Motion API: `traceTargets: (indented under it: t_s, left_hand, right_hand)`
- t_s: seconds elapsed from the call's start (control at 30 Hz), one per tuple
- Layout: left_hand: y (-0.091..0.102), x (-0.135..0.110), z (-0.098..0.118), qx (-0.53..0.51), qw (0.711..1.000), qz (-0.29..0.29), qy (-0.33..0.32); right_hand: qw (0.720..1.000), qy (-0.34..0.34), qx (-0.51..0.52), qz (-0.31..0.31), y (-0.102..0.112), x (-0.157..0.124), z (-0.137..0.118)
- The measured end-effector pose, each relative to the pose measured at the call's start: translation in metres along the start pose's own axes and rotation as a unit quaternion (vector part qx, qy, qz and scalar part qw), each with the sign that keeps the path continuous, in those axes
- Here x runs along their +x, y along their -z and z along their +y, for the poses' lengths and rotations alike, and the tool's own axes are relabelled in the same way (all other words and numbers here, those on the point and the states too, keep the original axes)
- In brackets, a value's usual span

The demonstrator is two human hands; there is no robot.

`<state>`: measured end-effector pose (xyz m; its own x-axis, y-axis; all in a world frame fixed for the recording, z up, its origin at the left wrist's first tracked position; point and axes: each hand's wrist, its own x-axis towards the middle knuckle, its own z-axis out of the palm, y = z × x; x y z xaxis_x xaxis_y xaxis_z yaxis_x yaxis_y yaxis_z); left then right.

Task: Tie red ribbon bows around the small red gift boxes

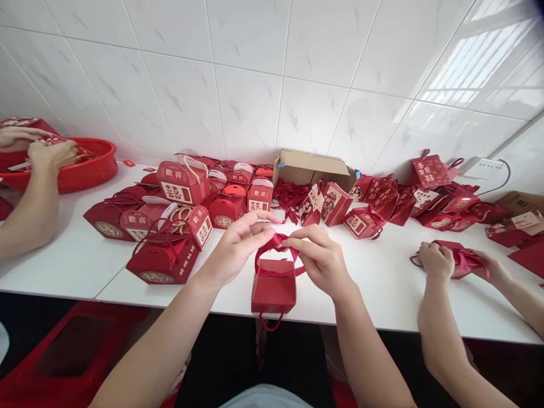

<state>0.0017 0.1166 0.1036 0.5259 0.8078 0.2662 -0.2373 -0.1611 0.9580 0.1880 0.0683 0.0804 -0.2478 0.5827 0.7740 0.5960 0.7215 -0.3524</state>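
A small red gift box (273,289) stands at the front edge of the white table (76,260), right before me. A red ribbon (276,242) rises from its top. My left hand (238,246) pinches the ribbon from the left, fingers closed on it. From the right, my right hand (319,256) pinches the same ribbon just above the box. A loop of ribbon hangs below the box past the table edge.
Several finished red gift boxes (182,184) crowd the table's left and back. An open cardboard carton (312,167) sits by the tiled wall. More red boxes (429,195) pile at right. Another person's hands (437,260) work a box at right; a third person's hands (51,153) reach over a red basin (91,170).
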Motion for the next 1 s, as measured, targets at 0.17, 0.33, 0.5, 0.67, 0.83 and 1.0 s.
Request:
traceTargets:
  t_s: [0.17, 0.33, 0.5, 0.67, 0.83, 1.0]
  left_hand:
    - [-0.001, -0.003, -0.008, 0.158, 0.980, 0.079, -0.095]
    - [0.019, -0.013, -0.021, 0.374, 0.866, 0.245, -0.224]
    - [0.064, -0.042, -0.050, 0.433, 0.836, 0.313, -0.127]
    - [0.103, -0.078, -0.096, 0.543, 0.792, 0.274, -0.060]
    - [0.114, -0.091, -0.123, 0.559, 0.789, 0.250, -0.053]
    - [0.094, -0.086, -0.121, 0.564, 0.776, 0.274, -0.071]
  right_hand:
    - [0.996, -0.042, 0.045, 0.068, -0.007, -0.005, -0.001]
    - [0.955, -0.201, 0.082, 0.204, 0.000, -0.037, 0.002]
    - [0.909, -0.360, 0.047, 0.205, 0.015, -0.104, 0.022]
    - [0.839, -0.499, 0.014, 0.216, 0.021, -0.168, 0.045]
    - [0.821, -0.544, 0.011, 0.172, 0.020, -0.189, 0.051]
    - [0.846, -0.494, -0.032, 0.196, 0.020, -0.169, 0.049]
